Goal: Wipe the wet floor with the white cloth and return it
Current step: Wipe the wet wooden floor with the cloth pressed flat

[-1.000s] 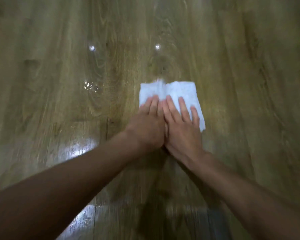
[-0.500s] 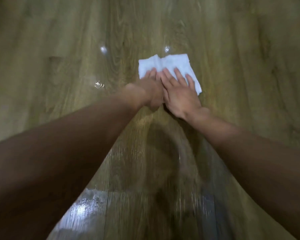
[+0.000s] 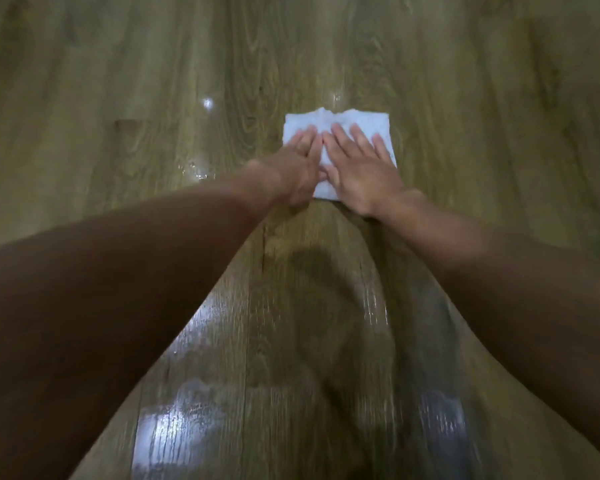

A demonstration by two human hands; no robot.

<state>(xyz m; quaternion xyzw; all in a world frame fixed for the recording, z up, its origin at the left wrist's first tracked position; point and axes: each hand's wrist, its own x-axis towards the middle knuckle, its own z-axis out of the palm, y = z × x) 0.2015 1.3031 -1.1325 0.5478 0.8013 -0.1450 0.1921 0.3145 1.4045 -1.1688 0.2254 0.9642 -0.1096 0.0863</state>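
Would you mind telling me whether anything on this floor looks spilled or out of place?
Yes, water lies on the floor: droplets glint left of the cloth, and a wet sheen covers the boards nearer the person. The left hand and right hand press flat on the cloth.

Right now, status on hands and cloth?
Left hand, right hand flat, side by side, pressing white cloth onto wood floor. Water drops left of cloth; wet sheen near camera.
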